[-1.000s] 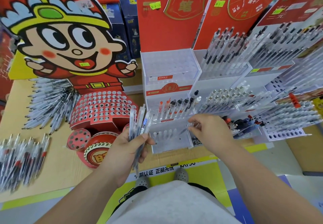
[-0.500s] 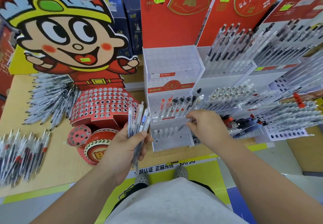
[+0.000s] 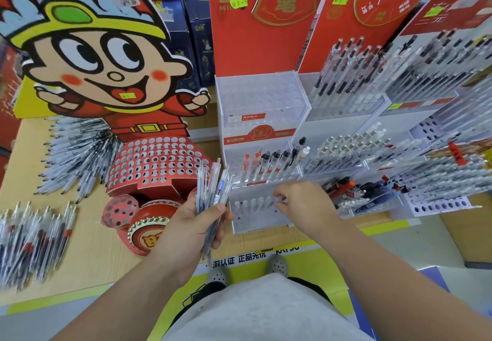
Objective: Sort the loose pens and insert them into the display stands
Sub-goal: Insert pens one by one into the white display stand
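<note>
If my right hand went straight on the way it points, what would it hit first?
Probably the pens in the front row of the clear stand, left of the right hand; depth is unclear.

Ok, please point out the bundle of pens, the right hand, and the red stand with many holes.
bundle of pens (image 3: 211, 182): head view, on the clear barrels in the middle.
right hand (image 3: 303, 202): head view, on the back of the hand.
red stand (image 3: 154, 165): head view, on its holed front face.
</note>
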Action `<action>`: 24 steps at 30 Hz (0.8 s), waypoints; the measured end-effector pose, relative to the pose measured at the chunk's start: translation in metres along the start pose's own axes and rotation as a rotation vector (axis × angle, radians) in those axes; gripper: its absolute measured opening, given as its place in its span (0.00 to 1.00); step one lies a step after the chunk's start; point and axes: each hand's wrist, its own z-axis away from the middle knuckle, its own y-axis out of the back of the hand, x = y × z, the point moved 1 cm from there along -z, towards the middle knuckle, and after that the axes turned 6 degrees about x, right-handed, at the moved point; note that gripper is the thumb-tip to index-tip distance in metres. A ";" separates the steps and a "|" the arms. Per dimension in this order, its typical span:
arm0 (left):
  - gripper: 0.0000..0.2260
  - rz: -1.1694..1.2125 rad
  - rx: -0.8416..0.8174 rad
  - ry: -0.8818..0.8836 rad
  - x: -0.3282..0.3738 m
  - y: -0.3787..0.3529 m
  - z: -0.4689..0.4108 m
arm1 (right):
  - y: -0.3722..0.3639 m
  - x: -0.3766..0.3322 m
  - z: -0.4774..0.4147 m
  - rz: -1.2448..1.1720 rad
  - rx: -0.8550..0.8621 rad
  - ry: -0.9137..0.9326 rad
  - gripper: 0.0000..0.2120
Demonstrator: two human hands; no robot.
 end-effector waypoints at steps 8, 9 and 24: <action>0.10 -0.009 -0.013 -0.006 0.004 0.000 0.006 | -0.007 -0.004 -0.006 0.047 -0.021 0.003 0.08; 0.10 -0.010 -0.020 -0.009 0.004 0.000 0.007 | -0.007 -0.004 -0.006 0.048 -0.025 0.003 0.09; 0.08 -0.061 -0.285 -0.030 0.017 -0.022 0.010 | 0.073 -0.037 0.037 -1.104 -0.037 -0.247 0.12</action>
